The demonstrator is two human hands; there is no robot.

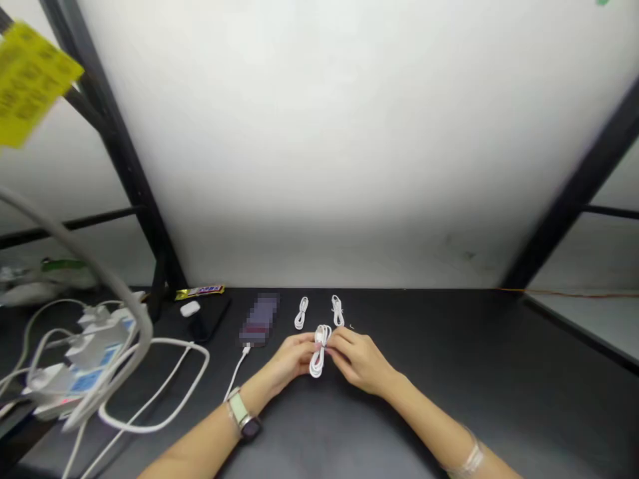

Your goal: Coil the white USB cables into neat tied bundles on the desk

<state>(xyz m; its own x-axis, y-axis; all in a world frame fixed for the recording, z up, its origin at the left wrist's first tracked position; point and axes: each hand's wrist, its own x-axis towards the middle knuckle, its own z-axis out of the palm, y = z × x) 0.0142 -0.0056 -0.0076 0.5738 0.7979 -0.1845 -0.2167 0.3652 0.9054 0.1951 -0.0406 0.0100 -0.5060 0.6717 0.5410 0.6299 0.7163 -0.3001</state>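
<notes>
A bundled white cable (318, 361) is held over the tabletop (449, 372) between the left hand (292, 356) and the right hand (363, 360) — gripped by both near its waist — with its long axis directed roughly forward, across the line between them.

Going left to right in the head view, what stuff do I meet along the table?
Power strip, small white object, phone, first white cable bundle, held cable bundle, last cable bundle.

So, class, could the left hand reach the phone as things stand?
Probably yes: the phone lies near the left hand with nothing visible between, though that hand holds a coiled cable.
</notes>
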